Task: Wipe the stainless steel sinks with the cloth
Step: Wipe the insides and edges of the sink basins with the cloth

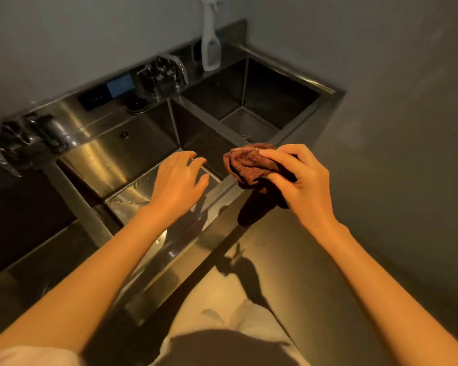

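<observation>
A brown cloth (pixel 249 165) is bunched in my right hand (pixel 302 180), whose fingers curl round it above the front rim of the steel unit, near the divider between two basins. My left hand (pixel 179 180) hovers palm down with relaxed, spread fingers over the middle sink (pixel 122 157), holding nothing. The right sink (pixel 270 99) lies beyond the cloth, with its drain partly hidden behind it. A third basin (pixel 24 207) is dark at the left.
A white spray bottle (pixel 211 46) stands on the back ledge behind the right sink. Two faucets, one (pixel 167 72) at the middle and another (pixel 24 141) at the left, jut over the basins. A dark panel (pixel 103 93) and a round plug (pixel 136 105) sit on the ledge. Walls close in at the back and right.
</observation>
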